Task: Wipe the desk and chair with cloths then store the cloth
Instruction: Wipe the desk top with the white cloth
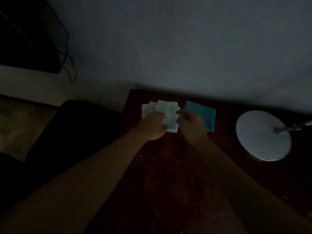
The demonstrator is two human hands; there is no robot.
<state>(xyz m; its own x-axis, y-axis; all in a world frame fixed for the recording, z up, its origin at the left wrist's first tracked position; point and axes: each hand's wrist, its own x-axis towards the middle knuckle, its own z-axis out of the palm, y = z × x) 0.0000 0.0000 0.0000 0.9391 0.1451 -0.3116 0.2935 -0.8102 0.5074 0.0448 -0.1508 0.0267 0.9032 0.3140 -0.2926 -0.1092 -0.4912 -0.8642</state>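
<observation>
The room is dim. A pale folded cloth (pixel 170 114) with zigzag edges lies at the far edge of the dark wooden desk (pixel 177 183). Both hands hold it: my left hand (pixel 152 125) grips its left side and my right hand (pixel 189 122) pinches its right edge. A second pale cloth (pixel 146 107) shows under it to the left. A teal cloth (pixel 202 114) lies flat just to the right, partly under my right hand. The dark chair (pixel 76 129) stands left of the desk.
A round white lamp base (pixel 263 135) with a metal arm sits on the desk at the right. The wall rises right behind the desk. A dark object and a hanging cable (pixel 67 53) are at the upper left. Scratch marks cover the near desk surface.
</observation>
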